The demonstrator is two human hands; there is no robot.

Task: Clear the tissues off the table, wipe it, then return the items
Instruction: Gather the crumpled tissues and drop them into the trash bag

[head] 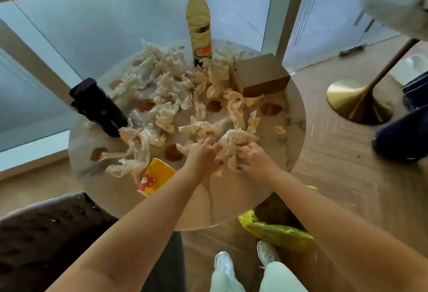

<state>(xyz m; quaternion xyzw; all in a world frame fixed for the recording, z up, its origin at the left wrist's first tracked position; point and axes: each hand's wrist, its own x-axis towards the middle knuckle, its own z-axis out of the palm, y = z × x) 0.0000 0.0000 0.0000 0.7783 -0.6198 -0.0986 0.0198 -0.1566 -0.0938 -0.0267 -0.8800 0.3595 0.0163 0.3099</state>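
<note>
Several crumpled, stained tissues (169, 92) lie scattered over the round marble table (231, 203), among brown spill spots (172, 152). My left hand (201, 156) and my right hand (256, 161) are side by side near the table's front, both with fingers curled into one bunch of tissues (234, 143) between them. On the table also stand a tall yellow bottle (198, 23), a brown cardboard box (260, 75), a black cylindrical object (98, 106) and a yellow tissue pack (155, 176) with a red bear.
A yellow-green plastic bag (278, 234) lies on the wooden floor under the table's near edge, by my white shoes. A dark tufted chair (46, 234) is at the lower left. A gold stool base (356, 102) and another person's dark-clothed leg (403, 134) are to the right.
</note>
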